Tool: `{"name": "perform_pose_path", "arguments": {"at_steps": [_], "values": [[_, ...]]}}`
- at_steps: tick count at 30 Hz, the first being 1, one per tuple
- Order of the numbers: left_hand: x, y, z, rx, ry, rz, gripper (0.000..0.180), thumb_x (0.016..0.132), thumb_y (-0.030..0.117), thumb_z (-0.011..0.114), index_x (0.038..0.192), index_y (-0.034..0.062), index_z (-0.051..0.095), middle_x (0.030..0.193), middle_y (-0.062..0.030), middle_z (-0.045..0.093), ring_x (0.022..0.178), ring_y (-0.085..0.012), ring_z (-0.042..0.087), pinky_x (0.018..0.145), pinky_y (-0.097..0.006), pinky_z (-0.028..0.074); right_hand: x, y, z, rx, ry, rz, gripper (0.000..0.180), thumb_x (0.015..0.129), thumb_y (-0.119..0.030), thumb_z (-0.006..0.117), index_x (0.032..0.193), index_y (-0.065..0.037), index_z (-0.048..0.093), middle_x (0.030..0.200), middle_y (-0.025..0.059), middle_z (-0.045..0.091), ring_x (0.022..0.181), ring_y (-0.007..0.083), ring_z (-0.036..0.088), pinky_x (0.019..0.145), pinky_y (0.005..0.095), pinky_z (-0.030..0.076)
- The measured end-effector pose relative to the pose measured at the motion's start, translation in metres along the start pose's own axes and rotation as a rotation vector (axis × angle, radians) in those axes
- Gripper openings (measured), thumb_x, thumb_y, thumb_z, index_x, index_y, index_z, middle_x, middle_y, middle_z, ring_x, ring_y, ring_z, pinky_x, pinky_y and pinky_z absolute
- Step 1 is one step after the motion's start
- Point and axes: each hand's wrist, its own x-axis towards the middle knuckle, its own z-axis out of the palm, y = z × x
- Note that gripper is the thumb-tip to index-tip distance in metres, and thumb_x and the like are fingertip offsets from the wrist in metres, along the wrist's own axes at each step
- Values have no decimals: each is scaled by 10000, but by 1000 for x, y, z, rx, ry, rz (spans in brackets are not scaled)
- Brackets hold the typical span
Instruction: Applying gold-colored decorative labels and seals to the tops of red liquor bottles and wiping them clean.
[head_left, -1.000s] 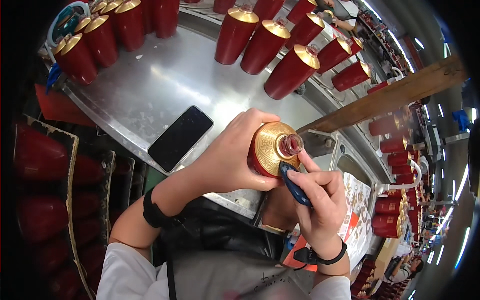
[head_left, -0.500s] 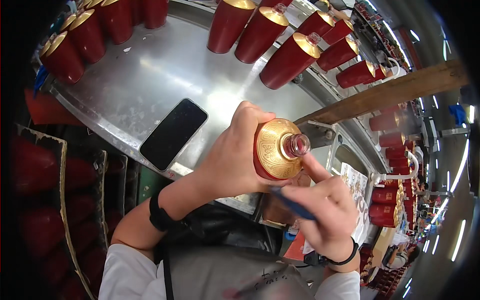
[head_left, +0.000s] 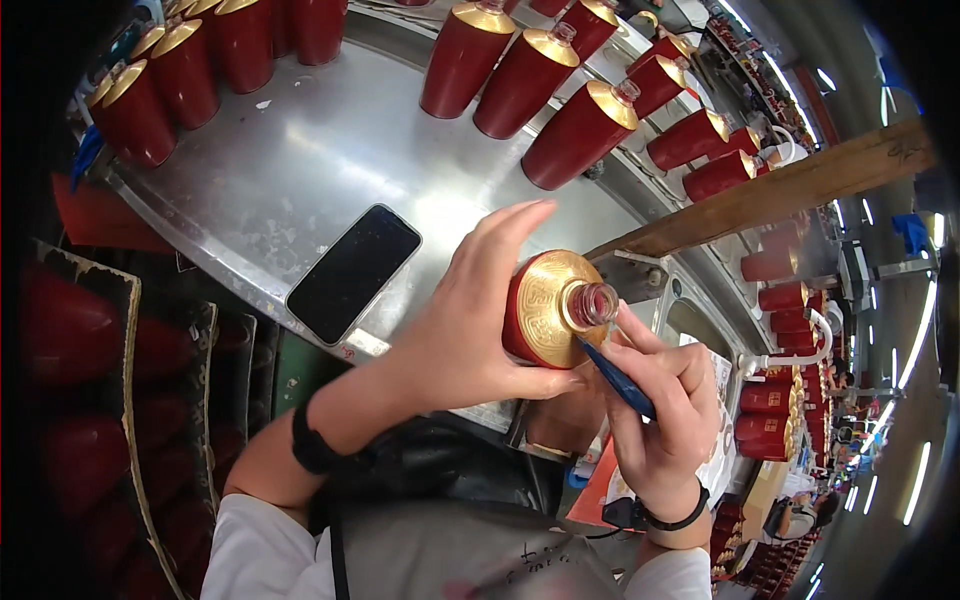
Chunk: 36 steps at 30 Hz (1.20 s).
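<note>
A dark red bottle [head_left: 513, 335] with an embossed gold shoulder and a clear glass neck is tilted toward me over the bench edge. My left hand [head_left: 455, 310] cups its side, thumb along the near side and fingers stretched loosely past the far side. In my right hand [head_left: 665, 405], pinched between thumb and fingers, is a slim dark blue pointed tool [head_left: 625, 383]; its exact kind is unclear. Its tip meets the gold shoulder at the base of the neck, and my right index finger reaches up beside the neck.
A black phone [head_left: 354, 272] lies on the metal bench [head_left: 250, 180]. Red bottles [head_left: 580, 135] stand along the far side, with more at the far left. A wooden bar [head_left: 770, 190] crosses at the right. Crates of red bottles [head_left: 80, 340] sit at lower left.
The blue tool's tip has moved up from near my left thumb to the base of the bottle's neck. My left fingers have straightened and loosened around the bottle.
</note>
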Motion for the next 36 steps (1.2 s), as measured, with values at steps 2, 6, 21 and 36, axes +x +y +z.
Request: {"name": "perform_pose_path", "arguments": {"at_steps": [2, 6, 21, 36], "values": [[8, 5, -15, 98, -230, 63, 996, 613, 242, 914, 1421, 13, 378, 1366, -176, 493, 1250, -314, 515, 1029, -410, 405, -1, -3, 3, -13, 12, -36, 391, 716, 164, 671, 1089, 48, 681, 838, 118, 569, 828, 251, 636, 1028, 516, 505], [12, 4, -13, 149, -238, 70, 860, 612, 297, 860, 1335, 54, 461, 1205, -135, 587, 1114, -332, 576, 983, -430, 393, -1, -9, 9, -32, -47, -73, 495, 622, 136, 689, 1108, 43, 689, 816, 125, 566, 784, 262, 631, 1036, 540, 490], [-3, -10, 6, -33, -60, 17, 881, 594, 198, 951, 1287, 33, 433, 1187, -125, 507, 1092, -240, 567, 937, -345, 465, 2, -10, 0, 46, -154, -81, 462, 624, 97, 702, 1083, 40, 707, 777, 109, 541, 729, 240, 611, 1039, 543, 487], [-5, -1, -8, 14, -73, 31, 973, 659, 279, 857, 1425, 13, 319, 1375, -238, 428, 1199, -384, 510, 1007, -464, 425, -1, -6, 2, 45, -13, 4, 360, 739, 143, 707, 1082, 37, 692, 840, 112, 550, 766, 240, 617, 1034, 500, 500]]}}
